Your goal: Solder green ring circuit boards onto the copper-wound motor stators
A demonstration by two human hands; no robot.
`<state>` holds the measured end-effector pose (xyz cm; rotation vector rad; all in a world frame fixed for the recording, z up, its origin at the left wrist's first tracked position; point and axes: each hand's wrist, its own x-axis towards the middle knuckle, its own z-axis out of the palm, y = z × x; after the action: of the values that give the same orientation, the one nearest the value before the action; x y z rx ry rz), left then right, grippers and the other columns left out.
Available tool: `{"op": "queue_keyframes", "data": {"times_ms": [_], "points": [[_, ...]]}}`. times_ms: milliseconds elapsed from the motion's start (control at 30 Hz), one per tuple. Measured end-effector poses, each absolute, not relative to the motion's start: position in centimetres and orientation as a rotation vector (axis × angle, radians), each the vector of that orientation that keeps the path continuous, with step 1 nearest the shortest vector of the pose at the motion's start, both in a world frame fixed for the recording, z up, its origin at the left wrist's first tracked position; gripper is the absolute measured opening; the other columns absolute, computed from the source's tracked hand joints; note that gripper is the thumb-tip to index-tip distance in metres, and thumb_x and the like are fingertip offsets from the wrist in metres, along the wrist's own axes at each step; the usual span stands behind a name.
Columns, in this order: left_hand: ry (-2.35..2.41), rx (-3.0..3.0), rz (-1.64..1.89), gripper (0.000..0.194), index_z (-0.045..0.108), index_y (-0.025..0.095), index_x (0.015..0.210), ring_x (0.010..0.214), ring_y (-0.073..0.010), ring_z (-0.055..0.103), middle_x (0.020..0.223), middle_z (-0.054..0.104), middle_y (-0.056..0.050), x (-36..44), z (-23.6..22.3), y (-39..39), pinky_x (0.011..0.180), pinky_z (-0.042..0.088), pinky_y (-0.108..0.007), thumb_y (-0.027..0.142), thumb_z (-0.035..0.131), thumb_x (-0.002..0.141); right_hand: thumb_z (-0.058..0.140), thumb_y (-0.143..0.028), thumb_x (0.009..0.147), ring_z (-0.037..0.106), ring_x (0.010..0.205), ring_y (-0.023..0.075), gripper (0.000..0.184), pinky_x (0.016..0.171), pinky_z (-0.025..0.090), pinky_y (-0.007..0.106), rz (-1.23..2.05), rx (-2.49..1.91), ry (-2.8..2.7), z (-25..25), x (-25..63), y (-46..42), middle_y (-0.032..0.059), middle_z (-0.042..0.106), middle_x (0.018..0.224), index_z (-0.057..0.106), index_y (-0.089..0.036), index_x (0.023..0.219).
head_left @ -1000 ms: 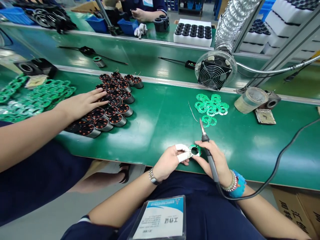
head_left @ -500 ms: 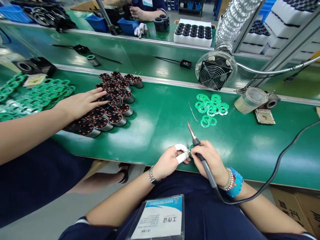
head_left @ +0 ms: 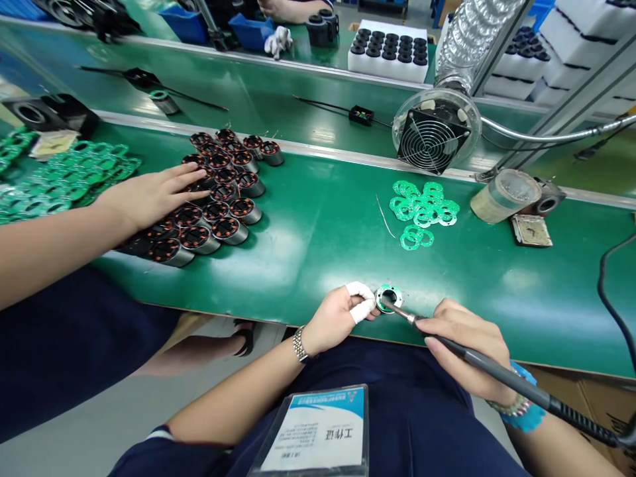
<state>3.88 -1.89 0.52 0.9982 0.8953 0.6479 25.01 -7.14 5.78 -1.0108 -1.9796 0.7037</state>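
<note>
The person's left hand (head_left: 340,315), wearing a metal link watch (head_left: 299,344), is closed on a green ring-shaped circuit board (head_left: 389,298), pinching its edge between the fingertips. Two of its fingers are wrapped in white tape. The board is held just above the front of the green bench (head_left: 318,258), near the person's lap, with its round centre hole facing up.

The right hand (head_left: 462,348) is clenched around the black handle of a soldering iron (head_left: 477,354) in a pen-like grip. The iron lies low and nearly level, and its slim metal tip reaches the board's lower-left edge. Its thick black cord runs off the lower right. A blue band and a beaded bracelet circle the right wrist.

To the left, a co-worker's hand (head_left: 154,195) rests, fingers spread, on rows of motor stators (head_left: 213,212) with copper windings, standing in a dense cluster on the bench. Beyond that hand lies a large heap of green rings (head_left: 64,179). Ahead of the person sits a smaller scattered pile of matching green rings (head_left: 422,209), with a thin strand of wire (head_left: 385,215) just to its left. Further right are a wide roll of tape (head_left: 504,195) and a round clear-housed fan (head_left: 430,132) with a silver ducting hose. An ID badge (head_left: 318,424) hangs at the person's front.
</note>
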Motion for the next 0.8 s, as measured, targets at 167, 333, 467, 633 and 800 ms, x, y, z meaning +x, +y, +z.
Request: {"op": "queue_keyframes", "data": {"times_ms": [167,333,467,633,800], "points": [[0.908,1.010,0.657,0.020,0.054,0.014,0.076,0.067,-0.0133,0.063,0.070,0.063,-0.002,3.9,0.4,-1.9,0.069,0.050,-0.028,0.030,0.066,0.072,0.053,-0.010,0.080,0.054,0.062,0.0160,0.024,0.059,0.048,0.032,0.723,-1.035,-1.998,5.5,24.9,-7.1,0.0037,0.057,0.064,0.064,-0.016,0.101],[0.908,1.016,0.650,0.019,0.054,0.015,0.077,0.066,-0.0130,0.063,0.070,0.063,-0.001,3.8,0.1,-1.9,0.069,0.050,-0.027,0.029,0.065,0.073,0.053,-0.010,0.080,0.053,0.061,0.0157,0.026,0.059,0.048,0.032,0.721,-1.018,-2.016,5.5,25.0,-7.1,0.0033,0.056,0.064,0.064,-0.016,0.102],[0.906,1.026,0.656,0.018,0.053,0.015,0.077,0.067,-0.0128,0.063,0.070,0.063,-0.001,3.8,0.0,-1.9,0.069,0.050,-0.027,0.028,0.064,0.073,0.053,-0.008,0.079,0.052,0.061,0.0159,0.028,0.059,0.047,0.032,0.726,-1.009,-2.034,5.3,25.1,-7.2,0.0036,0.056,0.064,0.063,-0.016,0.103],[0.912,1.034,0.650,0.017,0.053,0.015,0.076,0.067,-0.0129,0.063,0.070,0.063,-0.002,3.8,0.1,-1.8,0.069,0.050,-0.027,0.028,0.064,0.074,0.054,-0.006,0.078,0.050,0.062,0.0153,0.029,0.058,0.046,0.032,0.741,-0.991,-2.017,5.8,25.1,-7.2,0.0034,0.055,0.063,0.063,-0.016,0.103],[0.928,1.067,0.631,0.018,0.053,0.015,0.077,0.068,-0.0142,0.064,0.071,0.064,-0.002,3.8,0.1,-1.9,0.071,0.050,-0.028,0.030,0.063,0.075,0.055,-0.004,0.077,0.053,0.063,0.0164,0.031,0.058,0.046,0.032,0.643,-1.028,-1.953,7.4,26.3,-7.2,0.0039,0.058,0.067,0.064,-0.018,0.103]]}}
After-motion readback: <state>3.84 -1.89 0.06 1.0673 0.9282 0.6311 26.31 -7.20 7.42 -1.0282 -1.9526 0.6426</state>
